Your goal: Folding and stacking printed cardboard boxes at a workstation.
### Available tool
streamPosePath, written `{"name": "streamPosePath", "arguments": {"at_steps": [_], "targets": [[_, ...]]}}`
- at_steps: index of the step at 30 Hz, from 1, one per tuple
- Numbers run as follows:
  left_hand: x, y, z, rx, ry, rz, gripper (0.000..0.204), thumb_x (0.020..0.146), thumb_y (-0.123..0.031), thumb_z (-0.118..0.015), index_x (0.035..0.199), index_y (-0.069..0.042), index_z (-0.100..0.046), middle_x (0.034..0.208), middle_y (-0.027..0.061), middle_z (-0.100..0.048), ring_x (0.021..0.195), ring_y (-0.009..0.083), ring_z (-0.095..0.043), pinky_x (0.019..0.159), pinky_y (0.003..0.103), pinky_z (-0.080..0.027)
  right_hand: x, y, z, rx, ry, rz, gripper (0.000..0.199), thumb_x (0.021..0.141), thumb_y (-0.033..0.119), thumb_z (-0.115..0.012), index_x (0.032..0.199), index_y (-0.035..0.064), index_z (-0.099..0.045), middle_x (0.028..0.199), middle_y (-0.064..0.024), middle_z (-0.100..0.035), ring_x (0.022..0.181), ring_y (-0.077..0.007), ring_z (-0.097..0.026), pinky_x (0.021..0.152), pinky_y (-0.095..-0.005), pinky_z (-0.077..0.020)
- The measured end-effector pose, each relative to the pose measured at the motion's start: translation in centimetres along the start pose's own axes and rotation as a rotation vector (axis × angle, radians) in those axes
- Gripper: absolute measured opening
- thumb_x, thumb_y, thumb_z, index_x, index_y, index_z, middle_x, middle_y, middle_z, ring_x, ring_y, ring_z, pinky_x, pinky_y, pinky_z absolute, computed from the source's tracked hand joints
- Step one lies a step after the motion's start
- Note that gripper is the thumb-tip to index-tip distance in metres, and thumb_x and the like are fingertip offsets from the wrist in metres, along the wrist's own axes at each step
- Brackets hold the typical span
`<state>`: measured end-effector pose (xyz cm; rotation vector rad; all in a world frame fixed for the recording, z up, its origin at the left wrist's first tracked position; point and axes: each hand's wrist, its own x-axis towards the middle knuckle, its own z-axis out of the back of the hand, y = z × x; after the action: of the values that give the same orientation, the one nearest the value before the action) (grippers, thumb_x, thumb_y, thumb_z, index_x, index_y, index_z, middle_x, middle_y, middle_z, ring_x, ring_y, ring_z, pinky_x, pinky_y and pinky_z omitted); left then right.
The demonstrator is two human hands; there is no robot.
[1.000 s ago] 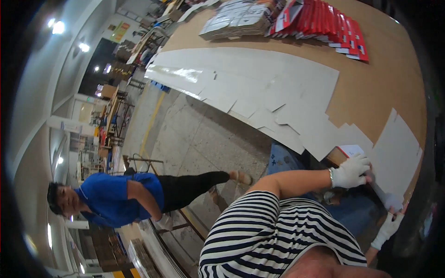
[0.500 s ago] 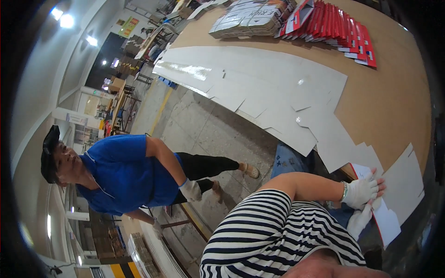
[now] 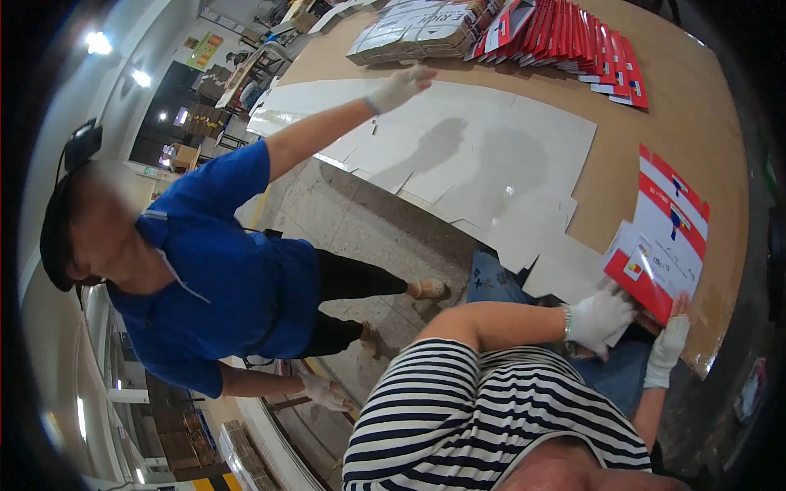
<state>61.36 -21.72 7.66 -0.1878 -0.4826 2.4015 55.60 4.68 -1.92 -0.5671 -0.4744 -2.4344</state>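
Both my hands wear white gloves with bare fingertips. A flat red-and-white printed carton (image 3: 659, 225) lies tilted over the table's near right edge, glossy printed side up. At its lower right corner my right hand (image 3: 670, 348) grips the edge, fingers on top. Close beside it, my left hand (image 3: 602, 321) is closed at the carton's lower left edge, its fingers bent and partly hidden. White blank-side sheets (image 3: 458, 151) lie overlapped along the table edge to the left of the carton.
Red printed cartons (image 3: 585, 49) lie fanned out at the far side of the brown table (image 3: 696, 106), beside a tied stack of flat cardboard (image 3: 417, 33). A co-worker in a blue shirt (image 3: 221, 262) stands at the left, one gloved hand (image 3: 401, 88) reaching over the table.
The carton, white side up under my hands before, now shows its red printed side and lies farther over the table. My hands have moved apart. The co-worker has stepped closer and raised an arm.
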Motion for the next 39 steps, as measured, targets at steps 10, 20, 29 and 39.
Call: {"name": "streamPosePath", "arguments": {"at_steps": [10, 20, 29, 39], "targets": [[-8.4, 9.8, 0.9, 0.182, -0.285, 0.127, 0.031, 0.083, -0.016, -0.059, 0.111, -0.005, -0.064, 0.119, 0.0075, -0.06, 0.115, 0.0258, -0.054, 0.099, 0.037, -0.044, -1.4, -5.5, 1.0, -0.08, 0.156, -0.071, 0.05, 0.097, 0.0, -0.038, 0.146, 0.0002, -0.04, 0.149, -0.0139, -0.044, 0.139, -0.0306, -0.039, 0.117, -0.0424, -0.0268], [-4.9, 10.7, -0.5, -0.265, -0.496, 0.487, 0.015, 0.079, -0.015, -0.068, 0.094, -0.01, -0.071, 0.094, 0.0047, -0.06, 0.097, 0.0281, -0.058, 0.08, 0.039, -0.05, -2.4, -5.0, 0.5, 0.544, -0.079, -0.462, 0.054, 0.093, -0.002, -0.042, 0.146, 0.0021, -0.041, 0.151, -0.0149, -0.041, 0.138, -0.0343, -0.04, 0.115, -0.0371, -0.0305], [-2.0, 7.9, -1.8, 0.16, -0.377, 0.334, 0.073, 0.081, -0.042, -0.067, 0.14, -0.004, -0.045, 0.143, 0.0189, -0.04, 0.139, 0.0399, -0.03, 0.111, 0.057, -0.023, 4.9, 5.8, 5.1, 0.009, 0.403, 0.11, 0.065, 0.079, 0.013, -0.064, 0.142, 0.0105, -0.048, 0.151, -0.0111, -0.042, 0.143, -0.0321, -0.032, 0.118, -0.0567, -0.0172], [-8.2, 7.0, 3.0, 0.542, -0.027, 0.255, 0.066, 0.089, -0.035, -0.055, 0.148, -0.011, -0.037, 0.14, 0.0144, -0.049, 0.141, 0.0336, -0.033, 0.115, 0.066, -0.012, 3.2, 6.2, 3.2, 0.004, 0.377, 0.146, 0.059, 0.078, 0.014, -0.066, 0.136, 0.0082, -0.054, 0.148, -0.0103, -0.046, 0.143, -0.0317, -0.033, 0.117, -0.0574, -0.017]]}}
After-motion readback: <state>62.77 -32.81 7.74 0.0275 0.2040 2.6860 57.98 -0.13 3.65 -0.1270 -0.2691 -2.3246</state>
